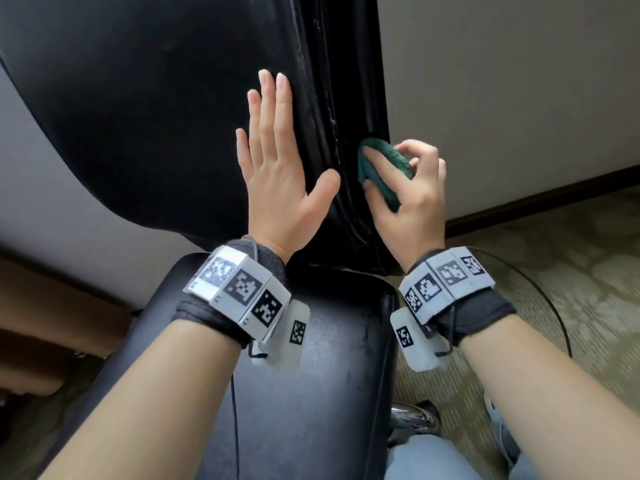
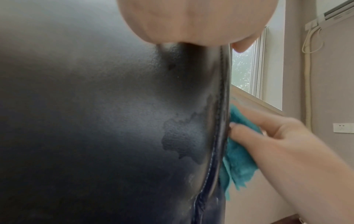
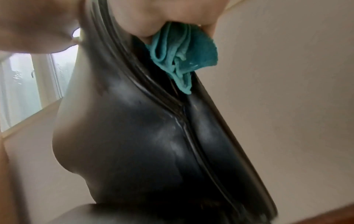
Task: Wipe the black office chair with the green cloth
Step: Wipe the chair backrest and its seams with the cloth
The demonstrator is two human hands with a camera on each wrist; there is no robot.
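The black office chair's backrest [image 1: 156, 109] fills the upper left of the head view, its seat [image 1: 311, 368] below. My left hand [image 1: 277, 157] lies flat on the backrest with straight fingers, beside the seamed right edge [image 1: 332, 133]. My right hand [image 1: 408, 192] grips the bunched green cloth [image 1: 384, 164] and holds it against that edge. The left wrist view shows a damp patch [image 2: 178, 139] on the leather, and the cloth [image 2: 237, 159] at the edge seam. In the right wrist view the cloth [image 3: 182, 56] hangs from my fingers against the chair's side [image 3: 153, 136].
A beige wall [image 1: 502, 81] with dark wooden skirting [image 1: 540, 199] stands right behind the chair's edge. Patterned carpet [image 1: 571, 289] covers the floor at right. A chrome chair base part [image 1: 412, 417] shows under the seat. A window [image 2: 247, 71] and wall socket [image 2: 343, 128] are beyond.
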